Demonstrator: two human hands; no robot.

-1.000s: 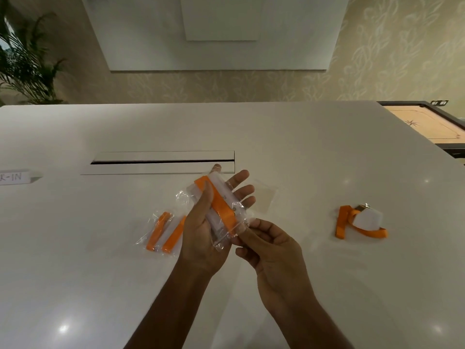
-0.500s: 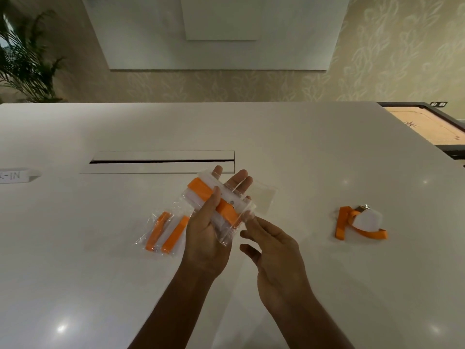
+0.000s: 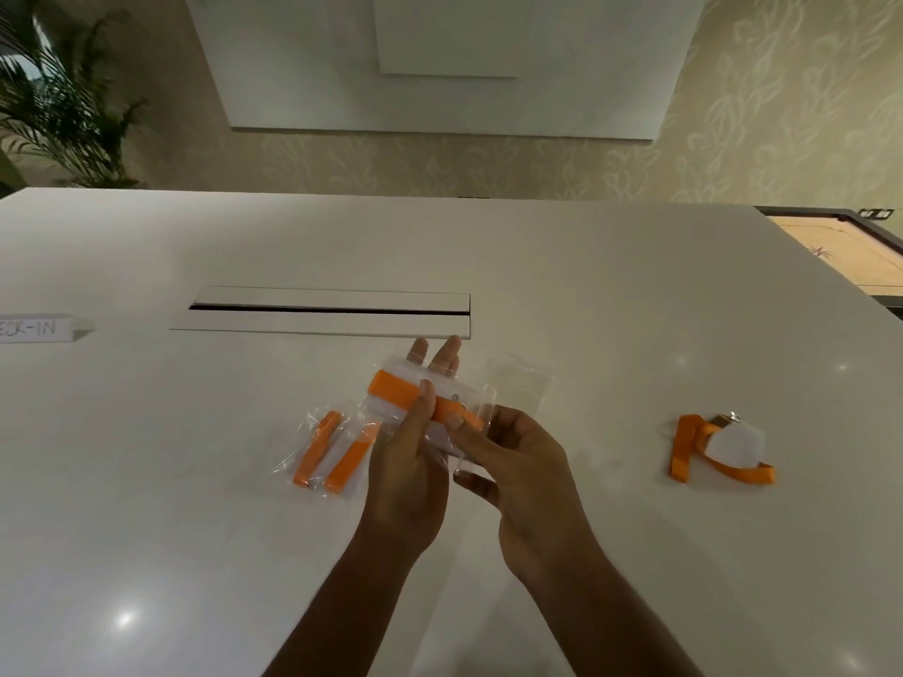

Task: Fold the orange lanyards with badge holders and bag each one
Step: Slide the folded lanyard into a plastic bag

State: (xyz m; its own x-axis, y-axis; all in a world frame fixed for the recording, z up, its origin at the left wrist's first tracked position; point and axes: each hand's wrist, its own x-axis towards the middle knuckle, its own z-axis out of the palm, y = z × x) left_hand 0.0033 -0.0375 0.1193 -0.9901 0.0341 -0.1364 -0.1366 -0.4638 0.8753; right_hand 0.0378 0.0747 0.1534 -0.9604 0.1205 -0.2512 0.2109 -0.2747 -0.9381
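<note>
While both hands meet above the white desk, the left hand cradles a clear bag w/ a folded orange lanyard & white badge holder inside: fingers lie straight under the bag, thumb presses down on top, so the pack is clamped flat, probably to keep the fold from springing open. Right hand comes in from the right, thumb & fingertip pinching the bag's near end by the strap; looks like it's closing or smoothing the bag mouth, though the seal itself is too blurred to tell. So the pack sits mid-air, on the left palm, touching both hands, near desk centre. Just left of the left hand, on the desk, lies a finished bagged lanyard, set aside as done. Just behind the hands lies an empty clear bag, likely for the next one. Well apart to the right sits a loose lanyard w/ badge holder, not yet folded. Further back: a long cable slot in the desk, a check-in sign at far left.
</note>
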